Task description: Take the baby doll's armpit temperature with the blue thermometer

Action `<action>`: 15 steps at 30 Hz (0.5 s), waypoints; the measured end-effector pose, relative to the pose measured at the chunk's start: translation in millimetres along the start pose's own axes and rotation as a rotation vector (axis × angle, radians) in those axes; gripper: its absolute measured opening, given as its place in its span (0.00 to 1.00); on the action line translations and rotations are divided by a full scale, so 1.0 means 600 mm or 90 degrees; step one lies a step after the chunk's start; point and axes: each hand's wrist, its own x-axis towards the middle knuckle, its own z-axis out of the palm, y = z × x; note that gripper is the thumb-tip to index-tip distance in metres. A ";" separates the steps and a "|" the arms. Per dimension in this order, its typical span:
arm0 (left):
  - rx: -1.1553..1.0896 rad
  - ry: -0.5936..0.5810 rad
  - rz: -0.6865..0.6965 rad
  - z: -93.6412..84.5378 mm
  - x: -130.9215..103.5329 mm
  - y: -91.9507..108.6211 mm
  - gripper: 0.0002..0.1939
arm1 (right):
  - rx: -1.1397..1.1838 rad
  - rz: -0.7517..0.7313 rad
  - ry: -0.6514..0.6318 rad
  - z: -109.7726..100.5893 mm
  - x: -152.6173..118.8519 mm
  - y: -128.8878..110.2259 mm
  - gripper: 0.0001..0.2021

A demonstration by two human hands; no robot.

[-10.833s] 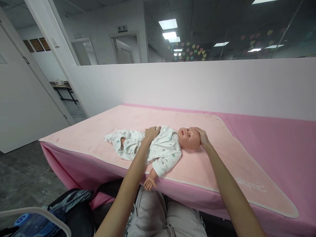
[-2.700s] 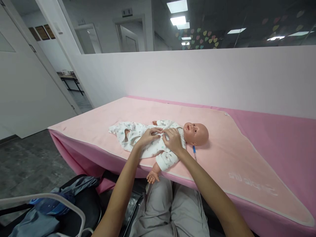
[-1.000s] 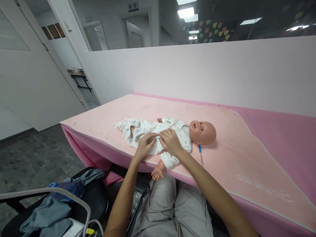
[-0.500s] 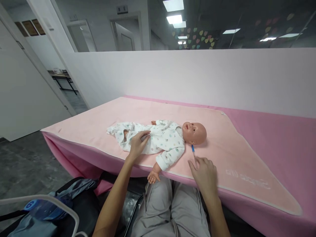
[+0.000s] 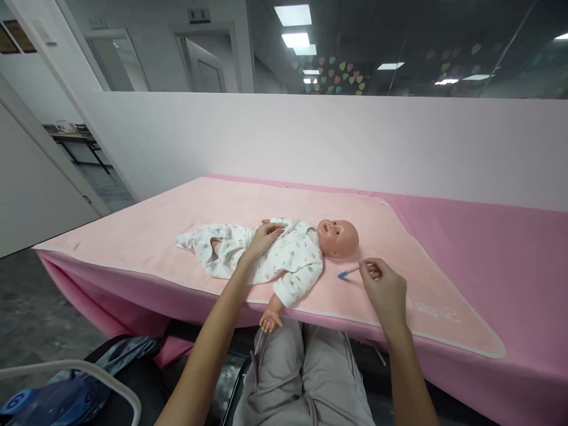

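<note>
A baby doll (image 5: 288,251) in a white patterned outfit lies on its back, head to the right and one arm hanging over the near edge. My left hand (image 5: 265,238) rests on the doll's belly, fingers stretched out over the cloth. To the right of the doll's head, my right hand (image 5: 385,290) is closed in a pinch round one end of a thin white stick with a blue tip (image 5: 342,275). That blue tip points left, just above the mat and apart from the doll. What the stick is exactly cannot be made out.
Under the doll is a peach mat (image 5: 248,198) on a pink-covered table (image 5: 510,260). A white wall (image 5: 310,142) with a window stands behind it. At the lower left are a blue-capped bottle (image 5: 57,402) and a pale curved bar (image 5: 89,370).
My right hand has moved right and lifted slightly, and the stick has swung from upright to pointing left. My left hand has slid up the belly towards the chest. The camera view has shifted.
</note>
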 end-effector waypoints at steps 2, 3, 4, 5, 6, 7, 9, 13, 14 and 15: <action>-0.010 0.012 0.004 -0.001 -0.006 -0.004 0.14 | -0.033 -0.015 -0.071 0.020 0.013 -0.004 0.11; -0.024 0.016 -0.002 -0.002 -0.009 -0.004 0.14 | -0.055 -0.022 -0.114 0.032 0.018 -0.005 0.13; -0.043 0.020 -0.012 -0.003 -0.011 -0.004 0.14 | -0.070 -0.031 -0.158 0.043 0.022 -0.006 0.15; -0.062 0.024 -0.021 -0.004 -0.012 -0.004 0.14 | -0.073 -0.040 -0.202 0.050 0.026 -0.007 0.17; -0.078 0.027 -0.029 -0.004 -0.013 -0.003 0.14 | -0.055 -0.046 -0.244 0.053 0.032 -0.008 0.19; -0.088 0.030 -0.034 -0.004 -0.013 -0.002 0.14 | -0.015 -0.047 -0.284 0.050 0.040 -0.010 0.20; -0.093 0.035 -0.035 -0.004 -0.013 0.001 0.13 | 0.117 -0.035 -0.339 0.026 0.062 -0.016 0.21; -0.092 0.035 -0.031 -0.004 -0.015 0.005 0.12 | 0.423 0.006 -0.240 -0.056 0.114 -0.037 0.19; -0.095 0.034 -0.030 -0.005 -0.015 0.005 0.12 | 0.478 -0.001 -0.220 -0.071 0.122 -0.042 0.18; -0.101 0.032 -0.030 -0.004 -0.016 0.005 0.12 | 0.520 -0.017 -0.208 -0.081 0.124 -0.045 0.18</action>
